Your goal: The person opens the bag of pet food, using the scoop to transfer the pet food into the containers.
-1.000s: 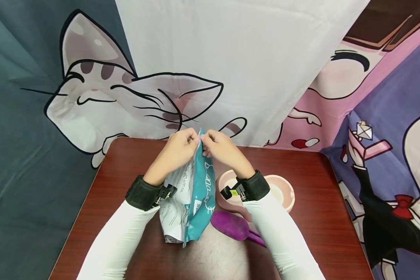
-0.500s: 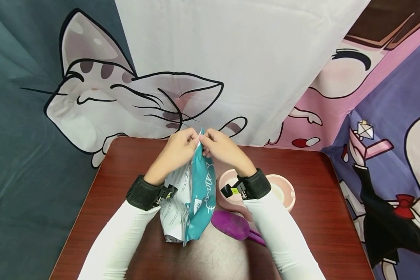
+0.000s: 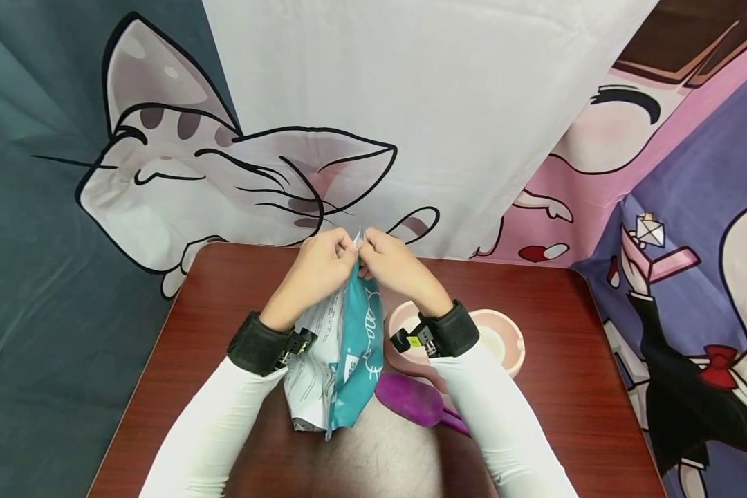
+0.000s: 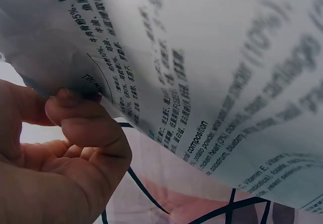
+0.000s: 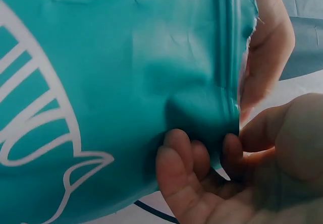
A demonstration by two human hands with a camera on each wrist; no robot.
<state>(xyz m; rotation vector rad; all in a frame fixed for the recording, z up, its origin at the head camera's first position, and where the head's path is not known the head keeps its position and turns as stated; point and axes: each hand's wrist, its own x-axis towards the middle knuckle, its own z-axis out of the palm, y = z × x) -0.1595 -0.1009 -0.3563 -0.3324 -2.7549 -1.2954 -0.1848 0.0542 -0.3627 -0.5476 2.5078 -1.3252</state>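
A teal and white food bag (image 3: 356, 366) stands upright near the middle of the table, its top edge toward the back. My left hand (image 3: 324, 266) pinches the top edge on the white, printed side; in the left wrist view its thumb and curled fingers (image 4: 91, 123) meet at the film. On the teal side, my right hand (image 3: 393, 266) grips the same edge near a top corner. A ridged seal strip (image 5: 227, 42) runs just below the torn-looking rim in the right wrist view. Whether the bag's mouth is parted cannot be made out.
A purple scoop (image 3: 411, 401) lies right of the bag. Behind it sits a pink double bowl (image 3: 515, 339), partly covered by the right forearm. The brown table (image 3: 573, 387) ends at a printed cloth backdrop (image 3: 411, 83).
Both hands stay at the bag's top edge with only tiny shifts of the fingers. The bag, scoop and bowl have not visibly moved.
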